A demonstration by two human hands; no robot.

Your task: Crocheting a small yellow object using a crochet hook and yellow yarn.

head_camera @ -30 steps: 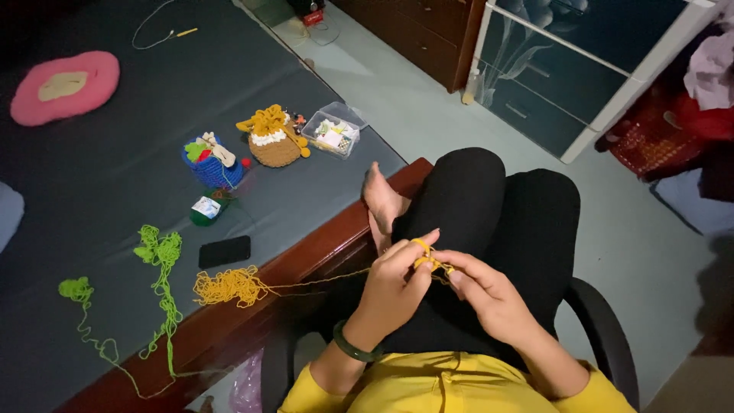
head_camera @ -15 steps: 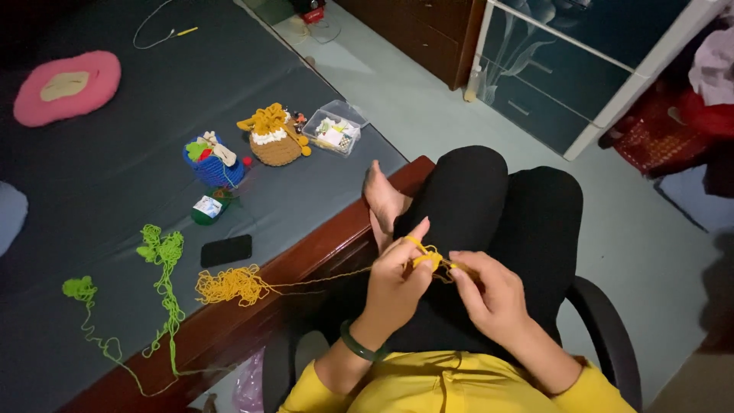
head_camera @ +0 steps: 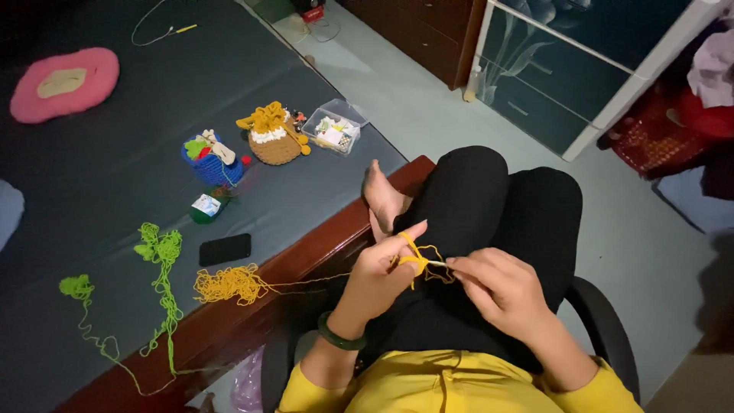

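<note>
My left hand [head_camera: 380, 274] is raised over my lap with orange-yellow yarn [head_camera: 417, 258] looped around its forefinger and pinched between thumb and fingers. My right hand [head_camera: 495, 289] grips a thin crochet hook [head_camera: 437, 264] whose tip meets the yarn at the left hand. A strand runs left from my hands to a loose heap of the same yarn [head_camera: 228, 284] on the dark surface by its wooden edge [head_camera: 306, 252]. A green bangle [head_camera: 339, 339] circles my left wrist.
Green yarn [head_camera: 159, 268] trails beside a black phone [head_camera: 225, 249]. Further back sit a blue crocheted basket [head_camera: 213, 160], a brown and yellow crocheted pouch [head_camera: 271, 136], a clear plastic box [head_camera: 335, 128] and a pink round piece [head_camera: 63, 82]. My bare foot [head_camera: 382, 199] rests on the edge.
My hands have shifted slightly; the left forefinger has lifted with the yarn loop, and the hook in my right hand has drawn a little to the right.
</note>
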